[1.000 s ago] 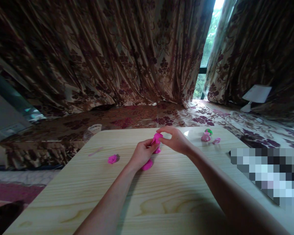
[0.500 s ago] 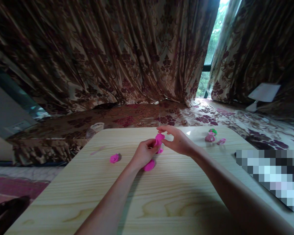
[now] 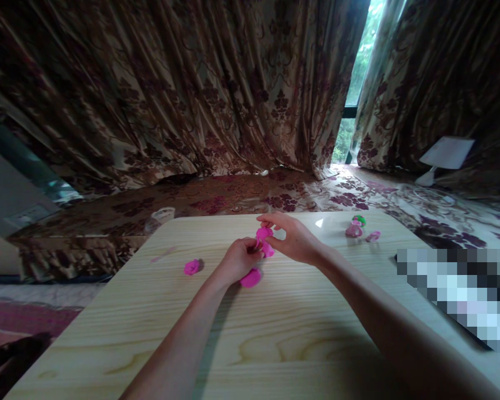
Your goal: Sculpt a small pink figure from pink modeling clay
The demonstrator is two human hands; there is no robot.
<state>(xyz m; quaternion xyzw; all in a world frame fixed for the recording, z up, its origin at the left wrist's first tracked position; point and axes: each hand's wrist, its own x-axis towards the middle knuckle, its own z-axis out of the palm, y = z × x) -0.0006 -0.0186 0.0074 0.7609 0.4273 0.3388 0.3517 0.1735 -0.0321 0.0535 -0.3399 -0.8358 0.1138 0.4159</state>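
Above the middle of the table, my left hand (image 3: pixel 235 261) is closed, pinching a ruffled bright pink piece that looks like modelling clay (image 3: pixel 264 234). My right hand (image 3: pixel 295 239) reaches to the same piece from the right, its thumb against the side and its bent fingers over the top. Part of the piece is hidden by the fingers. Just below it shows more pink clay (image 3: pixel 268 251), and I cannot tell whether the two are joined. Beside my left wrist lies a flat pink disc (image 3: pixel 250 278). A crumpled, flower-like pink piece (image 3: pixel 191 267) sits on the table to the left.
On the wooden table (image 3: pixel 275 344), at the far right, are a small pink jug-like object (image 3: pixel 354 229), a green ball (image 3: pixel 359 220) and a small pink piece (image 3: pixel 373 236). A clear container (image 3: pixel 160 218) stands by the far left corner. A blurred-out device (image 3: pixel 458 300) lies right.
Both hands have shifted slightly left with the pink clay piece. More of the pink clay below it now shows. The whole view has moved a little.
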